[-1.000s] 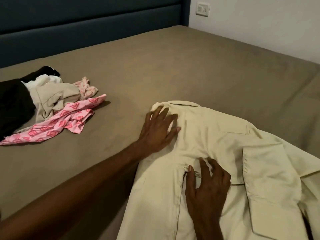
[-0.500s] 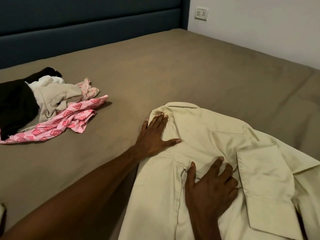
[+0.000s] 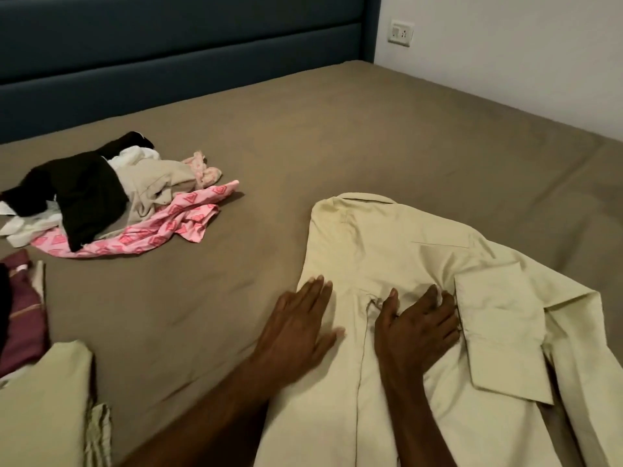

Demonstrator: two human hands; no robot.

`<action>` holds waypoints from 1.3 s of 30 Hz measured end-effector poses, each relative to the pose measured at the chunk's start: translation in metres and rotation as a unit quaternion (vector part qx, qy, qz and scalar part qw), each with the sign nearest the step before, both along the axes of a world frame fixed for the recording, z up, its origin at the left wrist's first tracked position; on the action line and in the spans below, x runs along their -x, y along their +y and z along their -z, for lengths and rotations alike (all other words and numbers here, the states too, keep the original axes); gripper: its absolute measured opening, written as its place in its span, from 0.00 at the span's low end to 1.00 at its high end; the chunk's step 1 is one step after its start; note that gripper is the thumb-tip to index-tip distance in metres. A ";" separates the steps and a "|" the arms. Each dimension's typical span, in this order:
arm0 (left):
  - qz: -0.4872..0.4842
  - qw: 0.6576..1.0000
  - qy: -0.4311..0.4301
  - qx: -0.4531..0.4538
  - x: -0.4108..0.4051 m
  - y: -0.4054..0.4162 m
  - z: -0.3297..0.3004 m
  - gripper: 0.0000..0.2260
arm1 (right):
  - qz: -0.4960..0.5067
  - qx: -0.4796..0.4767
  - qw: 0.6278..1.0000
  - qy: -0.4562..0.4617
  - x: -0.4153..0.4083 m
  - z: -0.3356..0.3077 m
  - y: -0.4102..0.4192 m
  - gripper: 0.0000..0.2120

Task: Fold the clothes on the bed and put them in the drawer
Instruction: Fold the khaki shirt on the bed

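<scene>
A cream button-up shirt lies spread on the bed, collar toward the headboard, with one sleeve folded back across its body on the right side. The left hand lies flat on the shirt's left edge, fingers straight and held close together, the thumb out to the side, pressing the cloth down. The right hand rests just beside it on the middle of the shirt, next to the folded sleeve; its fingers are bent at the knuckles and seem to bunch a little fabric under the tips, though I cannot tell for sure whether they grip it or only press.

Well away to the left, a loose pile of unfolded clothes sits on the brown sheet: a black garment, something beige, a bit of white, and a pink patterned piece underneath. At the near left edge lies a maroon garment, and nearer than that a folded pale green cloth. A wall socket shows on the white wall beyond the headboard
</scene>
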State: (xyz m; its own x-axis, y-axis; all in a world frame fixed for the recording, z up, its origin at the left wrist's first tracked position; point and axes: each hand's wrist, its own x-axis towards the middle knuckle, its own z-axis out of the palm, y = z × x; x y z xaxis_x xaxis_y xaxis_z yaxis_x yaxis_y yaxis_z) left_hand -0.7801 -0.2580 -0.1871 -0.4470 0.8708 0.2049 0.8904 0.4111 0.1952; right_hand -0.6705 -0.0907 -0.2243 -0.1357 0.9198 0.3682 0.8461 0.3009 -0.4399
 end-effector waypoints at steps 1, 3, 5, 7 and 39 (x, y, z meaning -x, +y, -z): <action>0.003 1.000 -0.009 0.001 -0.017 -0.022 0.005 0.35 | 0.006 0.002 1.000 0.001 0.001 0.002 0.001 0.30; 0.000 0.998 -0.060 0.036 -0.049 -0.064 0.007 0.39 | 0.015 0.008 1.000 0.006 0.000 -0.001 -0.001 0.27; -0.018 0.995 -0.083 0.054 -0.077 -0.095 0.005 0.42 | 0.014 0.009 1.000 0.016 -0.002 -0.006 -0.003 0.25; -0.022 0.996 -0.066 0.060 -0.100 -0.122 -0.002 0.44 | 0.010 0.017 0.999 0.028 -0.004 -0.014 -0.007 0.24; -0.136 0.776 -0.540 -0.297 -0.145 -0.197 -0.032 0.27 | -0.303 -0.066 0.945 0.104 -0.109 -0.166 -0.134 0.17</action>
State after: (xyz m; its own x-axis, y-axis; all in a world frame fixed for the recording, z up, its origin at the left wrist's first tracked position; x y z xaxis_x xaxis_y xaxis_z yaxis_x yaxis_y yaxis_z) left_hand -0.6354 -0.4547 -0.1554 -0.7883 0.6089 -0.0882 -0.0277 0.1080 0.9938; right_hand -0.5612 -0.2245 -0.0584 -0.5351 0.6409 0.5505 0.4002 0.7661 -0.5029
